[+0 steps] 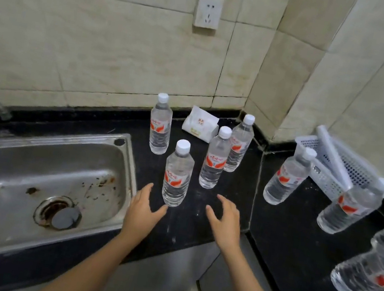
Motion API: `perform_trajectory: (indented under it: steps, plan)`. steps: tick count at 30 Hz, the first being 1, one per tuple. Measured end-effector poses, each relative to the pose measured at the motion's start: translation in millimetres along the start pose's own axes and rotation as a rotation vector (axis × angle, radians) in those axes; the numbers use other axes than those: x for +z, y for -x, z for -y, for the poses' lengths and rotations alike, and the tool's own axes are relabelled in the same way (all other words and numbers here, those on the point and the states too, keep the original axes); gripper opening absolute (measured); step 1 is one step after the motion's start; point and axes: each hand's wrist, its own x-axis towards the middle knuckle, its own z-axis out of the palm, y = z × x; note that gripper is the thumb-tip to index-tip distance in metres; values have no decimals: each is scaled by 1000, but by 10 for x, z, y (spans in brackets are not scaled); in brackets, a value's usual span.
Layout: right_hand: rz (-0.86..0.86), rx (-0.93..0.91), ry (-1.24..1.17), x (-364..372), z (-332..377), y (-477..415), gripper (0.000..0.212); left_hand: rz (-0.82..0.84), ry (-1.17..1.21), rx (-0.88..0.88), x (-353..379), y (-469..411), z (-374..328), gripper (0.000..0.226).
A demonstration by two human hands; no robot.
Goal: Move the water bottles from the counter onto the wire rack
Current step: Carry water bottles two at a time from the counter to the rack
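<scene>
While hovering empty with fingers spread, flank nearest bottle (177,176), left hand (142,209) at nine o'clock, right hand (225,221) at three, likely framing a two-sided grab, bottle upright on counter (187,224), other bottles (214,159) behind at twelve to two, rack unseen.

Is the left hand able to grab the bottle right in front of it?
Probably yes: the left hand is open beside the nearest bottle, thumb near its base, and nothing stands between them.
</scene>
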Motion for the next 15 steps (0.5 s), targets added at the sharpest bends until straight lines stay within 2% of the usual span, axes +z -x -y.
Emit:
perform_trajectory:
  steps: [5, 9, 15]
  plan:
    - [44, 35, -134, 18, -105, -760, 62, -21, 100, -79, 276, -441, -133, 105]
    - [57, 58, -242, 84, -145, -1203, 78, 6, 153, -126, 397, -557, -89, 113]
    - [75, 49, -439, 226, -76, -1628, 109, 134, 267, -116, 309, -759, -116, 123]
